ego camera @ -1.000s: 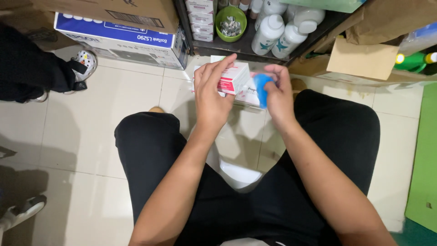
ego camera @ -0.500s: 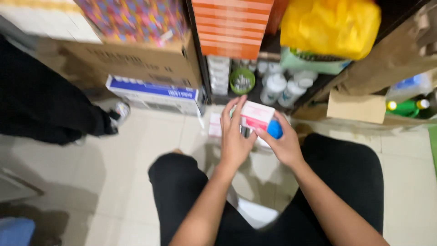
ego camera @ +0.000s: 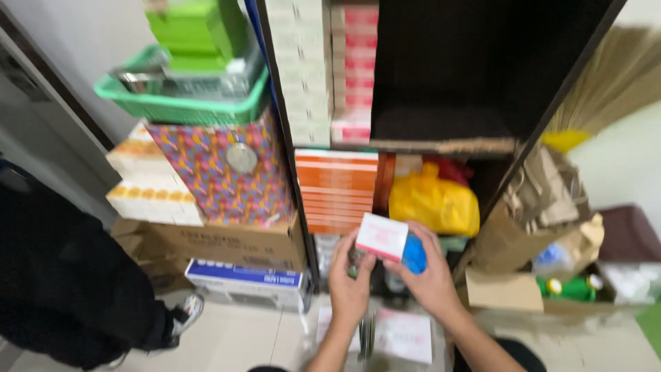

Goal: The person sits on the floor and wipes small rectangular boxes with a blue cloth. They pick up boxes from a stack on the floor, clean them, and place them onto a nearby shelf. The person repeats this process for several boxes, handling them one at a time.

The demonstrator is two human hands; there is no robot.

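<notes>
Both hands hold up a small white and pink box (ego camera: pixel 382 236) in front of a dark shelf unit (ego camera: pixel 441 141). My left hand (ego camera: pixel 350 282) grips the box from below on its left end. My right hand (ego camera: pixel 427 272) grips its right end and also has a blue object (ego camera: pixel 414 255) tucked against the palm. Just behind the box sit a stack of orange boxes (ego camera: pixel 337 189) and a yellow plastic bag (ego camera: pixel 434 200) on a lower shelf. Stacks of white and pink boxes (ego camera: pixel 330 69) fill the upper shelf's left part. Another pink and white box (ego camera: pixel 403 334) lies below my hands.
Left of the shelf stand a colourful patterned box (ego camera: pixel 220 172), cardboard cartons (ego camera: pixel 227 244), a blue and white carton (ego camera: pixel 248 284) and a green basket (ego camera: pixel 182 96). A person in black (ego camera: pixel 69 289) stands at far left. Brown paper bags (ego camera: pixel 544 207) and a green bottle (ego camera: pixel 568 287) lie right.
The view has tilted up from my lap toward the shelves. Both hands have raised the white and pink box from knee height to the front of the lower shelf.
</notes>
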